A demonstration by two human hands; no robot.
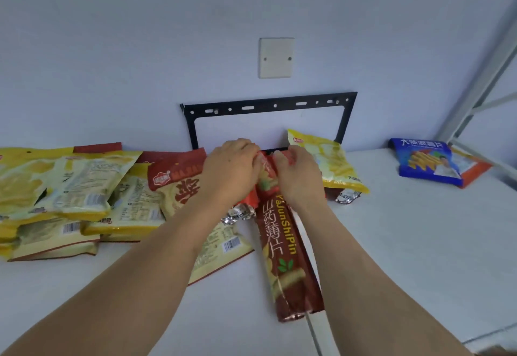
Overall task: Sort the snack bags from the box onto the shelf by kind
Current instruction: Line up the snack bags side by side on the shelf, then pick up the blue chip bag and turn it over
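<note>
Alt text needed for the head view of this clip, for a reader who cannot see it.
Both hands, left hand and right hand, grip the far end of a long dark red snack bag lying on a white shelf. A pile of yellow bags lies to the left, and a blue bag lies apart at the right.

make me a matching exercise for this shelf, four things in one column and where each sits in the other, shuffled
Things
1. blue bag
2. brown bag
3. pile of yellow bags
4. black bracket

Places
A. far left of the shelf
B. on the wall behind the hands
C. far right of the shelf, apart from the rest
D. centre, its far end between the left hand and right hand

Pairs: 1-C, 2-D, 3-A, 4-B
</note>
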